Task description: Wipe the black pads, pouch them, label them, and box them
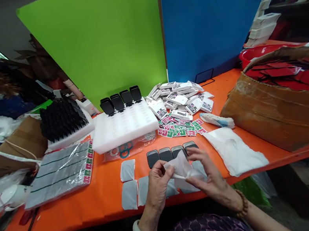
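Observation:
A thin white translucent wrapper (181,166), loosely folded, is pinched at its left side by the thumb and fingers of my left hand (157,182). At the wrapper's right side, my right hand (212,179) has its thumb and fingers spread apart; the thumb lies close to the lower edge. Whether something is inside the wrapper, I cannot tell. Just beyond the hands stands a row of several dark rounded flat pieces (165,156). Flat pieces in pale wrapping (129,195) lie along the table's front edge, some partly covered by my hands.
A white foam tray (123,125) holds several upright black pieces (135,93). Behind are piled small white boxes (177,97) and colored stickers (179,127). At right are a white packet (235,151) and a cardboard box (276,110) with red pieces; a grey wrapped stack (60,174) lies left.

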`<state>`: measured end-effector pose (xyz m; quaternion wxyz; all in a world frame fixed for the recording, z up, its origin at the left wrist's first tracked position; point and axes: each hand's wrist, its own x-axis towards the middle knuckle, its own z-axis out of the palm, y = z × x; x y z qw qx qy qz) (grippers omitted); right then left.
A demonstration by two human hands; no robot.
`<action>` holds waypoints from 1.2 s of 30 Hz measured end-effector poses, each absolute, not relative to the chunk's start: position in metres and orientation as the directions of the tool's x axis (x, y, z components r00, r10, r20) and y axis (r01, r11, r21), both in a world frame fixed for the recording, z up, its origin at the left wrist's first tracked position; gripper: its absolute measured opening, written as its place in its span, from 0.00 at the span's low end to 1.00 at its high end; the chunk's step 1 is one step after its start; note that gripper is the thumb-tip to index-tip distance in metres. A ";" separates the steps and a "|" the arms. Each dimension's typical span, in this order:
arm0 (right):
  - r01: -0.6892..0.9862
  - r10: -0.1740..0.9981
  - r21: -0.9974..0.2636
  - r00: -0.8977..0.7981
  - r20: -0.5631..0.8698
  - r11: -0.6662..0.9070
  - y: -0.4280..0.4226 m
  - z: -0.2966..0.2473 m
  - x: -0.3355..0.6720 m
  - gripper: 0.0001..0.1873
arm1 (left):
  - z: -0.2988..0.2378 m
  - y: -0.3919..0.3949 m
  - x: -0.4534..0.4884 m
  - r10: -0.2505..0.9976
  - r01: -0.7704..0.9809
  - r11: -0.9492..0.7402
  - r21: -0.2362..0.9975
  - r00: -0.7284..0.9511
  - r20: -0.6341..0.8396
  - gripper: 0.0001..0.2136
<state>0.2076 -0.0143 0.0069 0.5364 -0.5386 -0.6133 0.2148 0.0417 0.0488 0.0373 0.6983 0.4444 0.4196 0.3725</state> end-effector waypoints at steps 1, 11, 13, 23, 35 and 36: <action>0.362 0.914 -0.879 0.142 0.379 0.309 -0.011 0.012 0.212 0.28 | 0.042 0.049 0.038 0.884 -0.094 0.294 0.951 0.407 -0.233 0.13; 0.007 0.999 -1.000 -0.049 0.016 0.016 0.003 0.028 0.211 0.10 | 0.057 0.037 0.026 0.839 0.084 0.207 0.975 0.498 -0.221 0.13; -0.048 1.000 -0.999 -0.004 0.002 0.001 0.003 0.026 0.207 0.10 | 0.051 0.034 0.026 0.868 0.074 0.214 0.974 0.443 -0.224 0.14; -0.292 0.992 -0.956 0.102 -0.072 -0.039 0.008 0.018 0.186 0.16 | 0.040 0.018 0.042 0.846 -0.395 0.523 0.755 0.348 -0.404 0.20; -0.170 0.956 -0.967 -0.258 -0.140 -0.188 0.029 0.010 0.190 0.15 | 0.032 0.032 -0.014 0.821 0.209 0.277 0.938 0.455 -0.344 0.11; -0.072 0.956 -0.988 -0.273 -0.111 -0.136 0.037 0.008 0.189 0.13 | 0.034 0.034 -0.020 0.855 0.295 0.191 0.936 0.417 -0.307 0.09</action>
